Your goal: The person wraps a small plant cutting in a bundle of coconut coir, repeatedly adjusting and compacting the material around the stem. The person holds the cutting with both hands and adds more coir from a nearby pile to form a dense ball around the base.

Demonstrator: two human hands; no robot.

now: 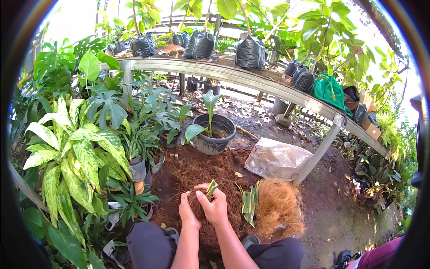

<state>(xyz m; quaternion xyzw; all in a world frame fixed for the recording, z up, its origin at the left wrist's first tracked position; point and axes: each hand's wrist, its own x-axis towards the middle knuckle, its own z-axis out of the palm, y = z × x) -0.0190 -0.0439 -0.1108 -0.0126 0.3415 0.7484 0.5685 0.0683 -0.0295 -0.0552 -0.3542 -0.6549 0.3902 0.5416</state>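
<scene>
Both hands meet low in the middle, over a heap of reddish-brown soil and fibre (188, 171). My left hand (188, 212) cups a clump of brown fibrous growing medium (197, 205) from the left. A green, yellow-edged leaf cutting (211, 189) sticks up out of my right hand (215, 206), which presses against the clump from the right. The cutting's lower end is hidden by the fingers and the medium. More striped leaf cuttings (249, 204) lie just right of my hands, beside a pile of loose orange-brown coconut fibre (278, 206).
A black plastic pot (215, 143) with a young plant stands ahead. A whitish sack (278, 158) lies by a leg of the wooden bench (221, 69), which carries black bagged plants (250, 52). Dense potted foliage (77, 151) borders the left. Another person's leg (379, 254) shows lower right.
</scene>
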